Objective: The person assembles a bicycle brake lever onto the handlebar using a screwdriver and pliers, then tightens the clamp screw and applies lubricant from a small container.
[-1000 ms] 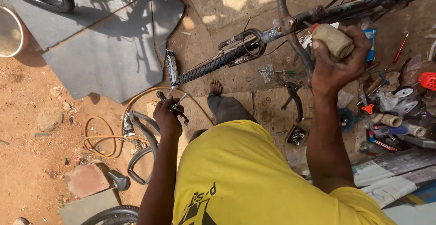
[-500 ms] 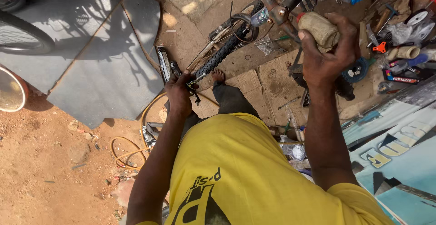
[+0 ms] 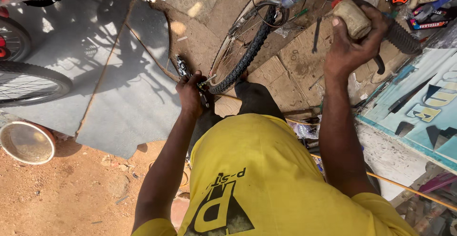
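My left hand is closed on the left handlebar end of a bicycle, beside its brake lever. My right hand grips the right handlebar over a tan, cloth-like wrapped grip. The bicycle's front wheel with a knobbly black tyre points away from me between both hands. A black rubber grip sticks out past my right hand. My yellow shirt fills the bottom of the view.
Grey sheet lies on the ground at left, with another bicycle wheel on it. A round metal bowl sits on the red dirt. Loose tools and small parts are scattered at top right, beside a painted board.
The view has swung so the bicycle's front wheel now points straight away. Both hands have kept their grip on the handlebar ends.
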